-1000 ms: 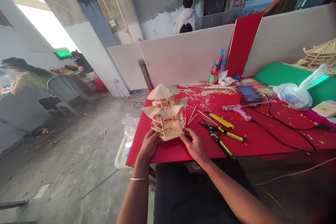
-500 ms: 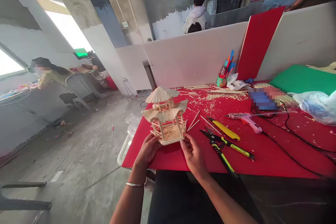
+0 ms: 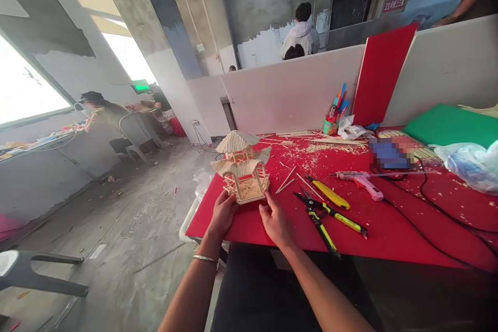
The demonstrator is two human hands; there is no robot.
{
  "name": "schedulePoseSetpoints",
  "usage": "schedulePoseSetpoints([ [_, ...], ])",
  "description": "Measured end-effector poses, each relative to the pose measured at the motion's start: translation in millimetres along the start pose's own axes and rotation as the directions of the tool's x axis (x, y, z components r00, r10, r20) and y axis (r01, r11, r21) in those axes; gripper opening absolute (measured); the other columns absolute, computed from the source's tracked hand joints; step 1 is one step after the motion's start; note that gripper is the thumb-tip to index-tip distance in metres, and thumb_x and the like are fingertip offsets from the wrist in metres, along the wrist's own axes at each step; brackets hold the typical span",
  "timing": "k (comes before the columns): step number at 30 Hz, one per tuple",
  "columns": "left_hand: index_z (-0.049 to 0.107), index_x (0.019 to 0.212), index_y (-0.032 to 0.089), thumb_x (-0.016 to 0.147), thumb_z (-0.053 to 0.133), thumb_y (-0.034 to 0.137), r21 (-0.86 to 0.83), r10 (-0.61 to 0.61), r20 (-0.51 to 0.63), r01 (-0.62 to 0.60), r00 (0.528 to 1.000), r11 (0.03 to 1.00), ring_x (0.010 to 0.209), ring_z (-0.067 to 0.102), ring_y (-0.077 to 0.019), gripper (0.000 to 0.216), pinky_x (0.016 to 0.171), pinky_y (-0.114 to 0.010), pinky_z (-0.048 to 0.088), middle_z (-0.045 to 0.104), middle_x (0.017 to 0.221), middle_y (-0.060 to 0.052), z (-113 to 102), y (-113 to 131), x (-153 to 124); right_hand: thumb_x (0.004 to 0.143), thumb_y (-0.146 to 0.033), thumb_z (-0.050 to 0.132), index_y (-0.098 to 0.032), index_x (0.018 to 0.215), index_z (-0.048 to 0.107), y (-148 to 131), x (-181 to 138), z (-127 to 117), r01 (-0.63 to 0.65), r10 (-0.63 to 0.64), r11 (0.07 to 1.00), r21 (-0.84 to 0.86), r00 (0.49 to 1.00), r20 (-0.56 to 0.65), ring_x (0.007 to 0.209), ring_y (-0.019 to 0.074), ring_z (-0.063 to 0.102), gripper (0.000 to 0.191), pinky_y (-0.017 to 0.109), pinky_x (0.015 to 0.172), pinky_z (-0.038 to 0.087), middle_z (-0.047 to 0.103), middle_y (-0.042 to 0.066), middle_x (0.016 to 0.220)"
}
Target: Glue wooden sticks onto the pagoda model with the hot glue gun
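A small two-tier pavilion model made of wooden sticks (image 3: pixel 241 167) stands tilted near the front left corner of the red table (image 3: pixel 389 218). My left hand (image 3: pixel 223 212) grips its base from the left, a silver bangle on that wrist. My right hand (image 3: pixel 275 220) holds the base from the right, fingers curled at its lower edge. Both hands are closed on the model.
Yellow-handled pliers (image 3: pixel 322 220), a yellow knife (image 3: pixel 329 193), a glue gun (image 3: pixel 361 180) with black cords, loose sticks and sawdust lie to the right. A pen cup (image 3: pixel 333 120), plastic bag (image 3: pixel 469 163) and green board (image 3: pixel 447 124) sit farther back. Other people sit at left and behind white partitions.
My view has swung left and tipped slightly. The pavilion and both hands stay together at the table corner, the grip unchanged.
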State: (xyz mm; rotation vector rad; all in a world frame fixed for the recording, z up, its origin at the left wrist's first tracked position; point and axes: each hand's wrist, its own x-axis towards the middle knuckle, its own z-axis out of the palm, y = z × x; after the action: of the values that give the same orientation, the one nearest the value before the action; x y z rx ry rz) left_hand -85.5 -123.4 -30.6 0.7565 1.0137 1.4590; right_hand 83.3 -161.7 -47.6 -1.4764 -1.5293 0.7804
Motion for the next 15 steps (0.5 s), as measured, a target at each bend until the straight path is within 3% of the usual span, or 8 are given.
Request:
schedulePoseSetpoints([
  [9, 0.065, 0.107, 0.018, 0.068, 0.079, 0.027, -0.036, 0.127, -0.091, -0.131, 0.988, 0.991, 0.100, 0.068, -0.0220, 0.043, 0.086, -0.032, 0.056, 0.070, 0.115, -0.008, 8.2, -9.7, -7.1, 0.090, -0.030, 0.046, -0.020, 0.142, 0.047, -4.1, 7.2, 13.0, -0.019, 0.024, 0.994, -0.104, 0.999, 0.042, 0.112, 0.0205, 0.063, 0.053, 0.031, 0.094, 0.049, 0.068, 0.009, 0.118],
  [15, 0.066, 0.104, 0.015, 0.072, 0.073, 0.018, -0.070, 0.135, -0.190, -0.150, 0.973, 0.986, 0.097, 0.068, -0.0189, 0.032, 0.089, -0.031, 0.054, 0.071, 0.107, -0.008, 17.8, -20.4, -17.6, 0.092, -0.028, 0.043, -0.015, 0.143, 0.044, -4.6, 13.4, 13.6, -0.027, 0.037, 0.983, -0.181, 0.998, 0.052, 0.120, 0.0212, 0.058, 0.053, 0.030, 0.098, 0.046, 0.060, 0.010, 0.133],
])
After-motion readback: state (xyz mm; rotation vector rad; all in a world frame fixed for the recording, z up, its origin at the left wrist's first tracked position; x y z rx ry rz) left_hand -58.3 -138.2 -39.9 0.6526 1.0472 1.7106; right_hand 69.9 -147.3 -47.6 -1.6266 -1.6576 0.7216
